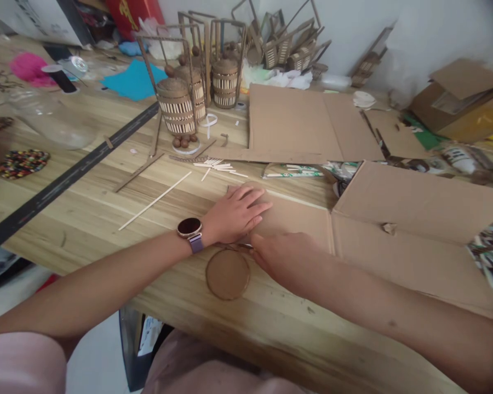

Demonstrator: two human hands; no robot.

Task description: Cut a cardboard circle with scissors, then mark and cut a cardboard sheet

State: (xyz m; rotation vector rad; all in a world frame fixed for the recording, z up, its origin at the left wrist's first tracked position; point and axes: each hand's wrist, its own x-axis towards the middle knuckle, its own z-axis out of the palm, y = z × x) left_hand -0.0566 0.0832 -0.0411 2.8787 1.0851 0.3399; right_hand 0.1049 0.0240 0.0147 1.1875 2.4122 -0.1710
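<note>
My left hand [239, 213], with a watch on its wrist, lies flat on the left end of a cardboard sheet [302, 216], fingers stretched out. Close beside it, at the sheet's near edge, my right hand [279, 254] is closed in a fist-like grip. A thin dark bit shows by its fingers, too small and blurred to name. A round brown cardboard disc [228, 274] with a darker rim lies on the table just in front of both hands.
Small lantern-like stick baskets [176, 106] with handles stand at the back. Pale sticks [216, 165] are scattered before them. A larger cardboard piece [291, 120], a dark metal strip [78, 169], a glass jar [51, 117] and an open box [456, 109] surround the work area.
</note>
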